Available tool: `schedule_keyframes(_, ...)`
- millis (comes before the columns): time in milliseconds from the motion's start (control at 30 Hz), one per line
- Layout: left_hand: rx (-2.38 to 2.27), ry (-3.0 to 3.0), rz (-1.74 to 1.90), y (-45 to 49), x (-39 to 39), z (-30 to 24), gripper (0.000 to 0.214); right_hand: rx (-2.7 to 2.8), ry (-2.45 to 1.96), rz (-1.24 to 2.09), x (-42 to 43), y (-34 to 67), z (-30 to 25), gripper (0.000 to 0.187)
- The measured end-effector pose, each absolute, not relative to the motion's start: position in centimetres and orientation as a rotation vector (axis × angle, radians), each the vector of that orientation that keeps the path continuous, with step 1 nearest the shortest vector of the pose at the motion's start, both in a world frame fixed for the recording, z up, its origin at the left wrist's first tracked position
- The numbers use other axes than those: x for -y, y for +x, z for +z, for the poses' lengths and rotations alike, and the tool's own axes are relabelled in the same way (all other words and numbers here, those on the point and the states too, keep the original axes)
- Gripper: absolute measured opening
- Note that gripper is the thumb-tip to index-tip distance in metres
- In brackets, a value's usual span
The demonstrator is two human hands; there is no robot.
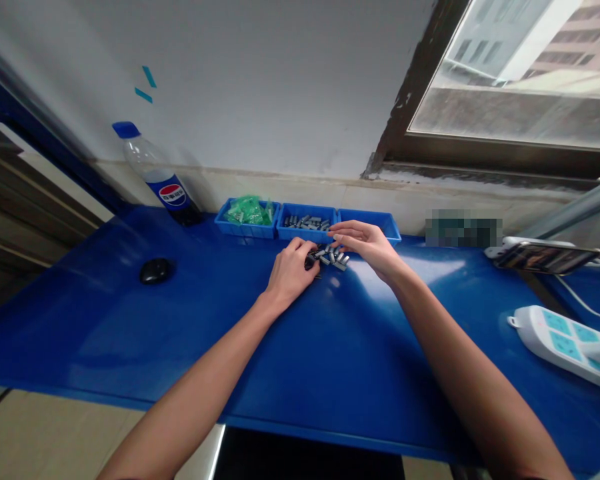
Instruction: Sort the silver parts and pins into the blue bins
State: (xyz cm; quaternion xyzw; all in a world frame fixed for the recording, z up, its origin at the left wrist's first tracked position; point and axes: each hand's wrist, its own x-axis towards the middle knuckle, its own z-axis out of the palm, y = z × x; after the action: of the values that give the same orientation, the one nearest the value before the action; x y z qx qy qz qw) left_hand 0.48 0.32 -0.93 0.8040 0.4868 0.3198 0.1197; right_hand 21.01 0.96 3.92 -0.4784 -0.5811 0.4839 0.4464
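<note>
My left hand (293,272) rests on the blue tabletop, its fingers curled around a small dark object (310,261) whose kind I cannot make out. Just right of it lies a loose pile of short silvery metal pieces (336,257). My right hand (367,245) is above that pile, in front of the blue bins. Its thumb and fingertips come close together in a pinch near the middle bin's right end; anything between them is too small to name. More such metal pieces (305,222) lie in the middle blue bin (300,234).
The left blue bin (247,230) holds green plastic bags (250,210); the right bin (393,227) is partly hidden by my hand. A Pepsi bottle (165,183) and black mouse (156,271) are at left. At right are a propped phone (547,259) and white power strip (560,340).
</note>
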Motion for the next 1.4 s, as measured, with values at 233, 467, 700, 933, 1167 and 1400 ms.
schedule_keyframes(233,-1.481,2.444,0.799,0.4,-0.4,-0.7,0.023,1.428,-1.196,1.216,-1.0,21.1,3.5,0.036)
schedule_keyframes(467,-1.523,2.454,0.712,0.0,-0.7,-0.8,0.028,1.415,-1.207,1.22,-1.0,21.2,3.5,0.033)
schedule_keyframes(700,-1.377,2.321,1.034,-0.3,-1.2,-1.3,0.022,1.437,-1.227,1.204,-1.0,21.1,3.5,0.032)
schedule_keyframes(933,-1.041,1.628,1.392,0.5,-1.3,-0.7,0.031,1.554,-1.282,1.263,-1.1,21.0,2.6,0.035)
schedule_keyframes(1167,-0.934,1.572,1.404,0.7,-1.1,-0.7,0.04,1.496,-1.176,1.432,-0.6,20.6,2.7,0.031)
schedule_keyframes(1400,-0.935,1.675,1.376,0.7,-0.8,-0.7,0.035,1.485,-1.175,1.453,-0.5,20.7,2.9,0.03)
